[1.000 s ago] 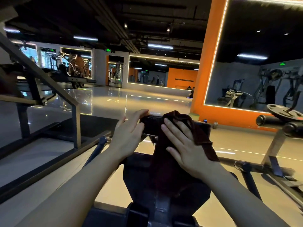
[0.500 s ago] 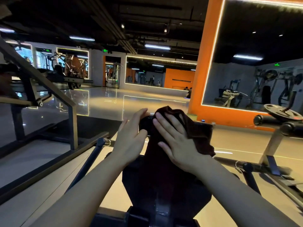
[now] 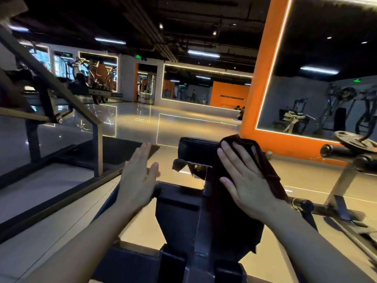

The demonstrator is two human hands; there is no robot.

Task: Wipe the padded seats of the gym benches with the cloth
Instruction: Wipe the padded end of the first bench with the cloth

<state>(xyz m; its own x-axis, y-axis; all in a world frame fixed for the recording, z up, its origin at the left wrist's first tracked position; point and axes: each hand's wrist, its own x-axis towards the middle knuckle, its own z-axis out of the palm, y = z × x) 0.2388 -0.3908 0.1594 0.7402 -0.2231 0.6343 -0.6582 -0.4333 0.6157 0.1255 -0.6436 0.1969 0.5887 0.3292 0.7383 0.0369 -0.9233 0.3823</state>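
Observation:
A black padded bench pad (image 3: 195,149) stands upright ahead of me on a black metal frame (image 3: 179,203). A dark brown cloth (image 3: 263,164) drapes over the pad's right side and hangs down. My right hand (image 3: 244,176) lies flat on the cloth with straight, spread fingers, pressing it against the pad. My left hand (image 3: 138,176) hovers to the left of the pad with its fingers straight, apart from it and holding nothing. The pad's lower part is hidden behind the cloth.
A dark metal rack with a slanted rail (image 3: 51,82) stands on the left over a black floor mat (image 3: 122,148). At right sit a weight plate (image 3: 355,140) on a machine arm and an orange mirrored pillar (image 3: 257,99). Glossy floor stretches ahead.
My left hand has let go of the pad's top left corner and pulled back to the left. My right hand slid the cloth to the right and downward along the pad.

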